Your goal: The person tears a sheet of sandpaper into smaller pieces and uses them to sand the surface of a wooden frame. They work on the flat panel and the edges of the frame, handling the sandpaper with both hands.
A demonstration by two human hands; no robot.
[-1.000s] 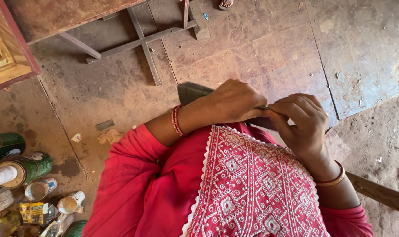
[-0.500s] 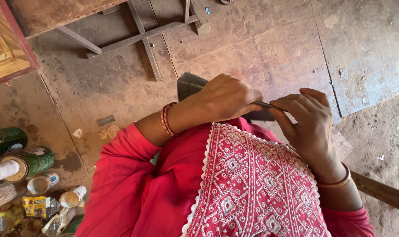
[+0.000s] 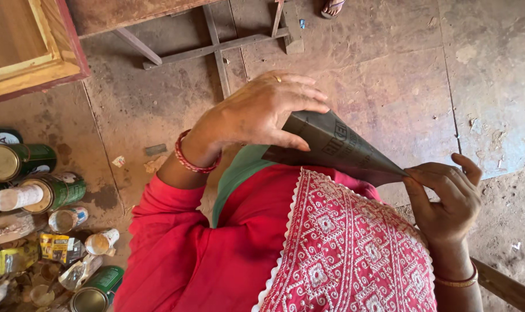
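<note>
Dark sandpaper sheet (image 3: pixel 331 147) between both hands

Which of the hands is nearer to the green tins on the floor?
The left. The left hand grips the dark sheet on the side where the green tins lie; the right hand pinches the sheet's far corner, farther away.

1. A dark grey sheet of sandpaper (image 3: pixel 331 147), printed back facing up, is curled into a cone.
2. Its wide end lies left, its narrow tip right, tilting down to the right.
3. It is held above red clothing, off the floor.
</note>
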